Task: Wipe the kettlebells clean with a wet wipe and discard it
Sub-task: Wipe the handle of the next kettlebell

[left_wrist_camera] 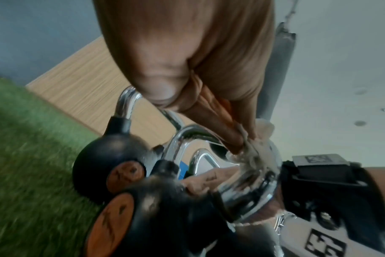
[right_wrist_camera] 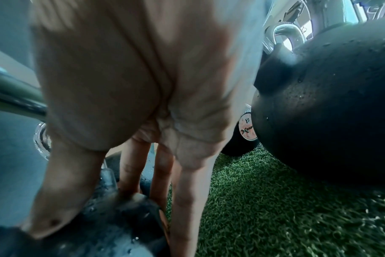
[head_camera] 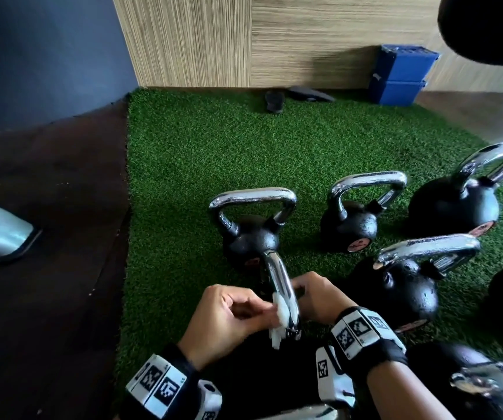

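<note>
Two orange discs point(left_wrist_camera: 123, 175) on the kettlebells' black bodies show only from the left wrist.

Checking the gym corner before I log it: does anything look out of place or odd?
Only the dark flat pieces lying loose on the turf by the wall; the kettlebells stand upright.

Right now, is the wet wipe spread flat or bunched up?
Bunched up: the wet wipe is a crumpled wad, pinched by the left hand against the chrome handle.
</note>
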